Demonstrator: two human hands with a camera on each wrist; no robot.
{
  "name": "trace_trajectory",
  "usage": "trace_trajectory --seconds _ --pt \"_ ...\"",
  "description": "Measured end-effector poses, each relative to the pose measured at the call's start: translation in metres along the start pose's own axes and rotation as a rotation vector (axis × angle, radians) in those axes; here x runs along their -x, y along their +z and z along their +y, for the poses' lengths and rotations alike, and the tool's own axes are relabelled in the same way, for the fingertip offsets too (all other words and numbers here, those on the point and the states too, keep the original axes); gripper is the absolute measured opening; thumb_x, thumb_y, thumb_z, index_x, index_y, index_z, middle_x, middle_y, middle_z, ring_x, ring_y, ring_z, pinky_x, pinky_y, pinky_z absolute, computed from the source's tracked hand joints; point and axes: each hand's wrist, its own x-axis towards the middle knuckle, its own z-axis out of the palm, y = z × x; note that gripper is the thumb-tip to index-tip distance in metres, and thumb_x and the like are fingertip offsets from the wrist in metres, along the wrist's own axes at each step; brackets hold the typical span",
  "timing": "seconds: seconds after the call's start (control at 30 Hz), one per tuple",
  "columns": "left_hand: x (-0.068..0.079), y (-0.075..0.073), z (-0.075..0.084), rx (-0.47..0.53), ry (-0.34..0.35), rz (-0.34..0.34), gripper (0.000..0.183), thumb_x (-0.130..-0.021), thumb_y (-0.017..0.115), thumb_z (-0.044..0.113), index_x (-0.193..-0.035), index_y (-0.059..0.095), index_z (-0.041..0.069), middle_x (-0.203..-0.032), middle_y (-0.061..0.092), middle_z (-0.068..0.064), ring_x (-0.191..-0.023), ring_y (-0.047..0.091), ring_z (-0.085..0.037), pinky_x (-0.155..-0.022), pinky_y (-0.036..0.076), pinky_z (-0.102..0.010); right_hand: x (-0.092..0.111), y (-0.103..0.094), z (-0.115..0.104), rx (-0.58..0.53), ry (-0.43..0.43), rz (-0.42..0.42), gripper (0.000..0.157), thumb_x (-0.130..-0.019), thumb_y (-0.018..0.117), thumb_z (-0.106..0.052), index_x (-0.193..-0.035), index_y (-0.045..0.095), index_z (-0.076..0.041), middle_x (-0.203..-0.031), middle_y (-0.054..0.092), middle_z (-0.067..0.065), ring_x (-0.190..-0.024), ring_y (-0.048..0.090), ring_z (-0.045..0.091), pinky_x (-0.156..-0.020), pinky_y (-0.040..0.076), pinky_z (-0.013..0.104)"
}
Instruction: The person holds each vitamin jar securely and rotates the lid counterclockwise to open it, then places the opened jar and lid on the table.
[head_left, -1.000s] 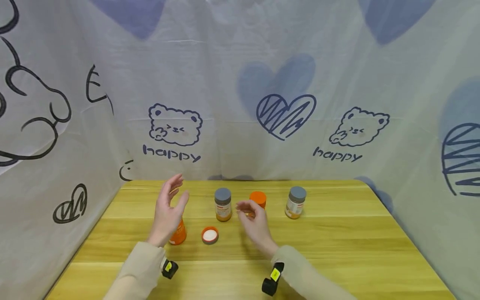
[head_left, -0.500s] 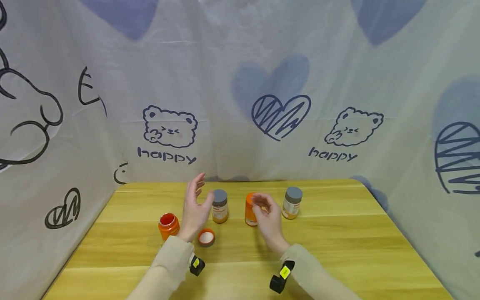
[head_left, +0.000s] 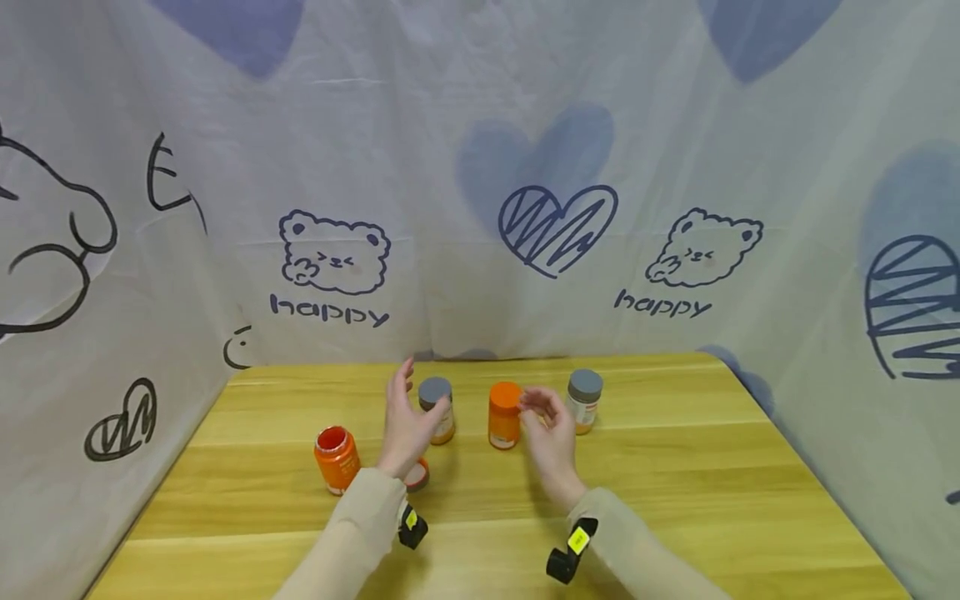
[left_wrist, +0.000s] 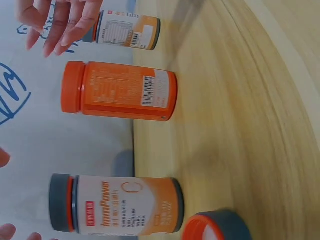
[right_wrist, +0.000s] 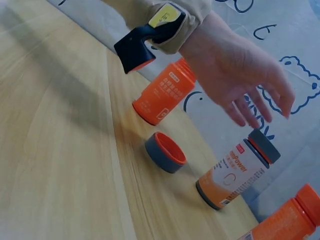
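Note:
My left hand, fingers spread and thumb apart, hovers at a white-and-orange supplement bottle with a grey lid, overlapping it in the head view. Just right of an orange bottle with an orange lid, my right hand hangs with loosely bent fingers and nothing in them. A loose grey cap with an orange inside lies on the table below the left hand. An uncapped orange bottle stands upright to the left of that hand, its mouth facing up.
Behind the right hand stands a second grey-lidded bottle, partly covered by the fingers. All of it rests on a wooden table. A printed cloth hangs along the back edge and both sides.
My left hand has moved right, from the uncapped orange bottle to the grey-lidded one. My right hand has shifted right, uncovering the orange-lidded bottle. The head view has turned slightly.

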Motion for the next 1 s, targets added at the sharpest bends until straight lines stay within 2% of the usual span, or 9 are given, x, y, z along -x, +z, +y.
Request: trace_trajectory --seconds 0.2,0.33,0.57,0.77,1.0 --pt "-0.001 0.006 -0.009 -0.009 -0.064 0.000 0.086 -0.088 0.069 0.017 -0.159 0.020 0.014 -0.160 0.025 -0.018 -0.144 0.031 -0.041 -0.115 0.033 -0.059 0.003 -0.006 0.001 -0.009 0.097 0.023 0.034 -0.091 0.048 0.011 -0.124 0.057 0.008 -0.117 0.064 0.021 -0.099 0.063 0.014 -0.085 0.053 0.019" --pt "-0.004 0.012 -0.013 -0.005 -0.100 0.016 0.088 -0.086 0.069 0.016 -0.159 0.020 0.011 -0.159 0.026 -0.021 -0.144 0.032 -0.043 -0.116 0.032 -0.059 0.003 -0.008 0.002 -0.023 0.114 0.034 0.035 -0.091 0.048 0.011 -0.124 0.057 0.008 -0.115 0.065 0.018 -0.098 0.065 0.014 -0.082 0.053 0.018" --pt "-0.011 0.021 -0.020 0.031 -0.180 0.000 0.089 -0.085 0.069 0.014 -0.158 0.019 0.008 -0.155 0.032 -0.026 -0.139 0.042 -0.043 -0.115 0.035 -0.057 0.003 -0.013 0.006 -0.013 0.146 0.043 0.035 -0.091 0.048 0.011 -0.125 0.056 0.008 -0.117 0.065 0.021 -0.096 0.066 0.012 -0.080 0.053 0.017" --pt "-0.014 0.023 -0.024 0.054 -0.212 -0.032 0.089 -0.085 0.070 0.014 -0.159 0.019 0.008 -0.154 0.037 -0.027 -0.138 0.045 -0.043 -0.113 0.037 -0.057 0.003 -0.015 0.009 0.002 0.168 0.038 0.036 -0.090 0.048 0.011 -0.125 0.055 0.008 -0.116 0.065 0.018 -0.097 0.066 0.013 -0.080 0.053 0.017" --pt "-0.013 0.027 -0.026 0.052 -0.207 -0.051 0.088 -0.084 0.071 0.013 -0.157 0.023 0.007 -0.152 0.041 -0.026 -0.135 0.047 -0.042 -0.111 0.039 -0.056 0.007 -0.017 0.011 0.010 0.174 0.028 0.033 -0.091 0.048 0.011 -0.123 0.056 0.008 -0.118 0.065 0.024 -0.096 0.066 0.013 -0.079 0.053 0.018"
